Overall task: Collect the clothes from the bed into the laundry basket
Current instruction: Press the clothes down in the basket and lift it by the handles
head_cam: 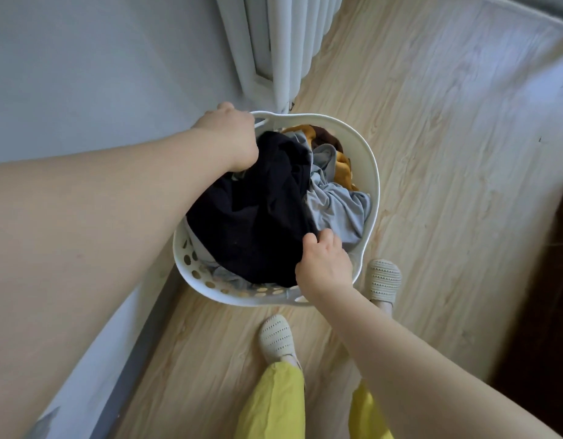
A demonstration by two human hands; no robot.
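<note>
A white perforated laundry basket stands on the wooden floor beside the wall. It holds a black garment on top, a grey garment to its right and a mustard-yellow garment at the far side. My left hand is closed on the far upper edge of the black garment, by the basket's far handle. My right hand pinches the near edge of the same garment, over the basket's near rim.
A white radiator hangs on the wall just beyond the basket. The grey wall runs along the left. My feet in cream slippers stand right next to the basket. Dark furniture borders the right edge.
</note>
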